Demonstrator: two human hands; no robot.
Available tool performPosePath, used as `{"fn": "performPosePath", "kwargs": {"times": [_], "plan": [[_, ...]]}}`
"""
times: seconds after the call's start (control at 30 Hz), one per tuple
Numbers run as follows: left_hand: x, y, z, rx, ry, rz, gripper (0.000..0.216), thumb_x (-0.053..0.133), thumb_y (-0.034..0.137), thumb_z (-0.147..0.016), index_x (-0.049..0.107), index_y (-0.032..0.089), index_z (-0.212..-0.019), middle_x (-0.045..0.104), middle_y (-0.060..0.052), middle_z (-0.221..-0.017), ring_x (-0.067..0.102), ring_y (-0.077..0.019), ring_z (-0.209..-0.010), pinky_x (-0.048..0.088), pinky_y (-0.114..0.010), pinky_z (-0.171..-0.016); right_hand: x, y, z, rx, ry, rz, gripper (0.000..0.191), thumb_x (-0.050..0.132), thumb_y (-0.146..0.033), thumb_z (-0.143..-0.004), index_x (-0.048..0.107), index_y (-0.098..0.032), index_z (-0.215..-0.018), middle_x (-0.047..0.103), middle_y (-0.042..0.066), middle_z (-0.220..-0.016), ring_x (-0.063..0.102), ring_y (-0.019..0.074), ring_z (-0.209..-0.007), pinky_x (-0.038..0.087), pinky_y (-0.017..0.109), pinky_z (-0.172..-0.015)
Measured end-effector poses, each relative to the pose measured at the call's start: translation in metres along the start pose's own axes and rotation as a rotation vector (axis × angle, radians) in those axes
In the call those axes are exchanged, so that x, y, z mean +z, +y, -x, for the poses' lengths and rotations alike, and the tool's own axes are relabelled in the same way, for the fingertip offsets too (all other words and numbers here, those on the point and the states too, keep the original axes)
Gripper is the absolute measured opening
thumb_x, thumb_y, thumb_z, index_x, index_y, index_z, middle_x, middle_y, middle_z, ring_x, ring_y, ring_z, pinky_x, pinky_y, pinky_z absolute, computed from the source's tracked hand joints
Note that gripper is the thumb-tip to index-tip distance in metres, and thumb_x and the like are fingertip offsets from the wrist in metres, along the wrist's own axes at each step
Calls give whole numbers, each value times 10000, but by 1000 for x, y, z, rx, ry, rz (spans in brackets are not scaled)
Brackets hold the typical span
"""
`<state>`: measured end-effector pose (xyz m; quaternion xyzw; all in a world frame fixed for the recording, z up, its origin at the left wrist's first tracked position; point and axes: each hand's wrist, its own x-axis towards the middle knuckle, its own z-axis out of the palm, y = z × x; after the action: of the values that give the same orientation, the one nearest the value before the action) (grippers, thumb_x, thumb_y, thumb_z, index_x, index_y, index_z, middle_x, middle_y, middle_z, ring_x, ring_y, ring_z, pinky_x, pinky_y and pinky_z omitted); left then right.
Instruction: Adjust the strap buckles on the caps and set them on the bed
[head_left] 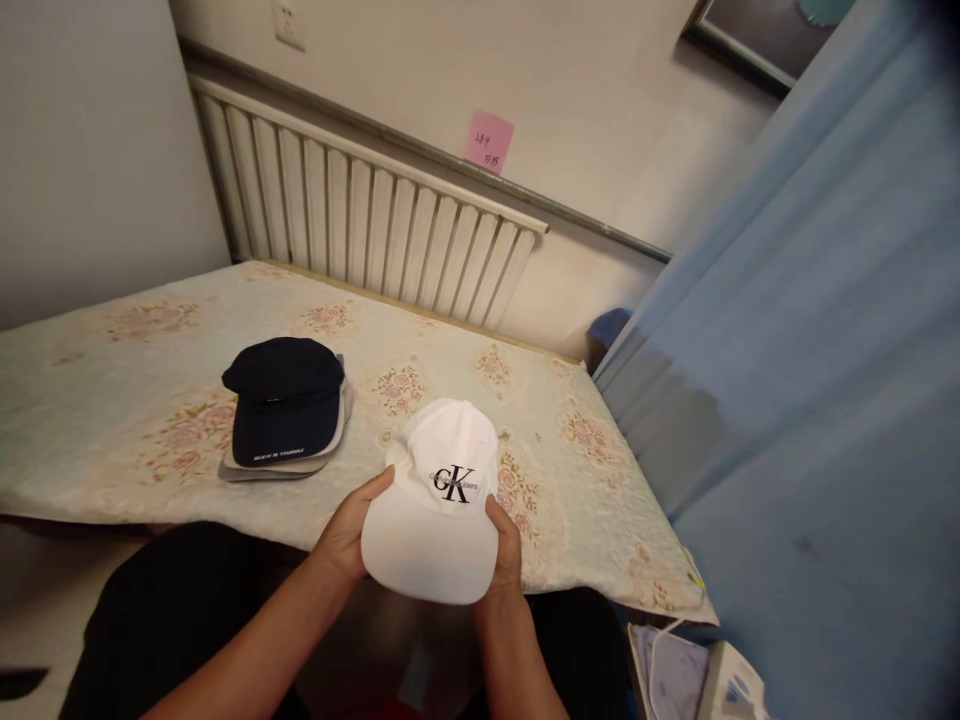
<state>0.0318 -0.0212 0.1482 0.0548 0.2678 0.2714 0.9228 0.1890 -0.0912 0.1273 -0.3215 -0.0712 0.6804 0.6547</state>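
A white baseball cap (431, 545) with a black "CK" logo is held at the front edge of the table, its brim toward me. My left hand (352, 525) grips the cap's left side, thumb on top and the other fingers hidden beneath. On the opposite side my right hand (506, 545) holds it the same way, thumb by the brim's corner. To the left lies a stack of caps, with a black cap (285, 400) reading "BELIEVE IN YOURSELF" on top. Edges of a lighter cap (289, 468) show below it.
A floral cloth (427, 340) covers the table. Behind it stand a white radiator (360, 210) and a wall bearing a pink note (489, 142). A blue curtain (810, 400) hangs along the right. At lower right, a white device (731, 685) sits below the table edge.
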Motion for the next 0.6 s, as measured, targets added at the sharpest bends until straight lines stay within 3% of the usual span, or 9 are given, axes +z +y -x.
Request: {"fn": "performPosePath", "kwargs": {"times": [0.2, 0.33, 0.47, 0.6], "plan": [[-6, 0, -12, 15, -23, 4, 615, 465, 456, -882, 444, 44, -1338, 722, -197, -976, 679, -343, -927, 490, -506, -885, -12, 4, -14, -38, 72, -67, 364, 600, -365, -767, 698, -86, -979, 742, 131, -958, 671, 288, -977, 506, 459, -891], [-3, 0, -21, 165, -1, 16, 565, 446, 402, -906, 431, 49, -1347, 718, -192, -999, 684, -318, -927, 493, -474, -901, -20, 19, -23, -190, 107, -164, 351, 617, -319, -767, 681, -98, -1033, 738, 111, -994, 677, 265, -969, 468, 455, -963], [-5, -4, -34, 267, -21, 19, 528, 456, 345, -913, 433, 40, -1343, 720, -188, -992, 689, -298, -916, 508, -443, -896, -11, 38, -20, -300, 81, -220, 367, 629, -264, -774, 639, -149, -1123, 720, 77, -1072, 652, 233, -1041, 426, 443, -1019], [-11, -11, -43, 343, 30, 1, 511, 501, 265, -898, 417, 54, -1355, 727, -170, -977, 699, -282, -881, 523, -421, -883, 1, 52, -13, -268, 36, -225, 474, 634, -215, -770, 557, -181, -1236, 701, 63, -1124, 639, 219, -1068, 416, 441, -1030]]}}
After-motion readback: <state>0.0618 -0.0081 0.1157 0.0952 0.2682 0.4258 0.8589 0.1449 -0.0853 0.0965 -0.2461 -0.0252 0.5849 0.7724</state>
